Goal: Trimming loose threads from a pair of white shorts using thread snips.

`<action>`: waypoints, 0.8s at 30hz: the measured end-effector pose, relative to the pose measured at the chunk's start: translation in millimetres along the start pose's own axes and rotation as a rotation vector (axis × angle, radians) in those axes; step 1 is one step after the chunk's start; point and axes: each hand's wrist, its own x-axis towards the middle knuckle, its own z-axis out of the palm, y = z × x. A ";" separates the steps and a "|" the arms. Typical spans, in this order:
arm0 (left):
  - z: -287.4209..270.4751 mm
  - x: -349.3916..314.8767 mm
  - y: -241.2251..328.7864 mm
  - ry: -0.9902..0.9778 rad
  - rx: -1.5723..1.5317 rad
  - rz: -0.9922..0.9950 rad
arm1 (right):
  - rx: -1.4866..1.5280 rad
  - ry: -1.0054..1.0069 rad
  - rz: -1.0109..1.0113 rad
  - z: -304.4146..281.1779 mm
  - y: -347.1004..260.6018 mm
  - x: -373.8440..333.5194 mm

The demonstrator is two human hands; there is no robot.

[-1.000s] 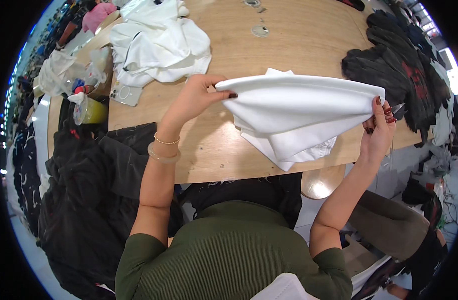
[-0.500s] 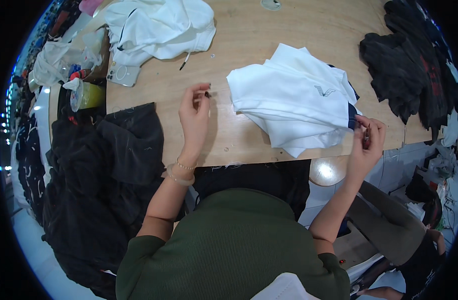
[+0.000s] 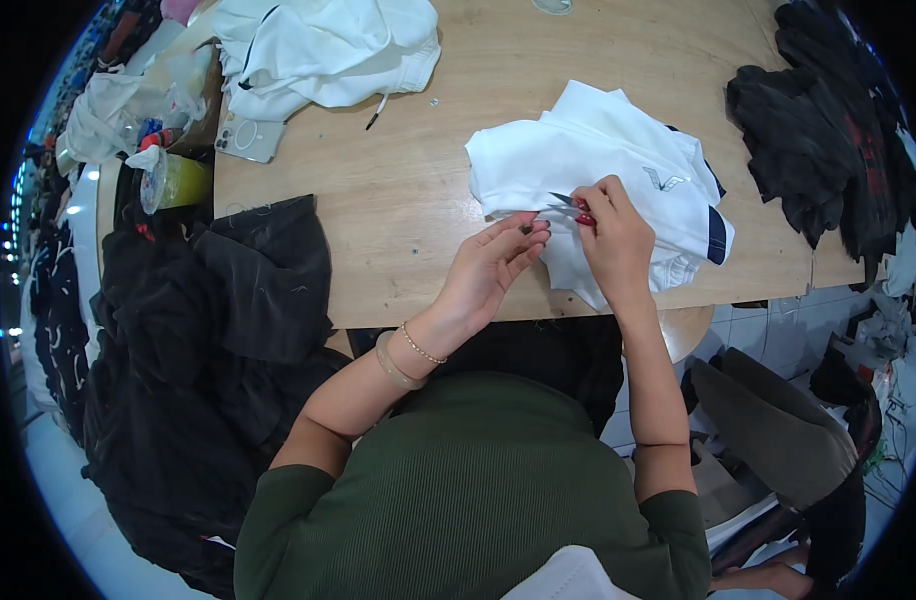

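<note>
A folded white garment (image 3: 598, 150) with dark navy trim and a small grey emblem lies on the wooden table in front of me. Over its near left edge, my right hand (image 3: 618, 240) is closed around small scissors (image 3: 568, 208) with red handles, their blades pointing left. Just left of the blades, my left hand (image 3: 486, 268) has thumb and fingertips drawn together at the garment's edge. Whatever is between those fingertips is too small to make out.
Another white garment (image 3: 328, 50) with a drawcord lies at the far left, beside a phone (image 3: 248, 138). A yellow-green tub (image 3: 183, 185) stands left of the table. Dark cloth (image 3: 268, 270) hangs over the near left; dark garments (image 3: 788, 140) lie at right. Someone sits at lower right.
My right hand has moved left from the garment's navy-trimmed corner to its near left edge, with the scissors now showing. My left hand has come right and closer to it.
</note>
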 end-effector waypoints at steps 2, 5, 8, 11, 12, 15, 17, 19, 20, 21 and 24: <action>12.6 0.1 2.5 0.010 -0.080 0.012 | 0.264 0.044 0.080 -9.1 -2.3 -1.1; 15.6 -0.5 11.5 0.055 -0.209 0.070 | 0.493 -0.045 0.144 -33.1 -20.8 -1.2; 18.2 -1.3 20.3 0.031 -0.192 0.146 | 0.571 -0.072 0.201 -59.7 -30.9 -2.9; 30.7 -9.3 27.1 0.002 -0.123 0.209 | 0.726 0.081 0.361 -62.9 -31.1 -8.8; 37.5 -13.3 29.4 0.020 -0.103 0.230 | 0.756 0.159 0.351 -61.4 -31.2 -9.4; 46.0 -18.9 31.6 0.012 -0.115 0.262 | 0.541 0.206 0.170 -60.6 -21.9 -11.0; 46.8 -20.4 29.0 -0.015 -0.070 0.302 | 0.521 0.222 0.123 -61.3 -23.4 -8.7; 46.9 -21.6 26.7 -0.041 -0.025 0.343 | 0.373 0.279 0.032 -61.5 -28.2 -5.8; 47.2 -22.2 26.1 -0.041 -0.011 0.354 | 0.373 0.279 0.032 -60.9 -30.0 -3.6; 47.8 -22.7 25.7 -0.042 0.003 0.365 | 0.328 0.305 0.004 -60.1 -31.5 -1.0; 51.2 -24.2 25.5 -0.040 -0.056 0.354 | 0.285 0.331 -0.037 -57.7 -34.0 1.8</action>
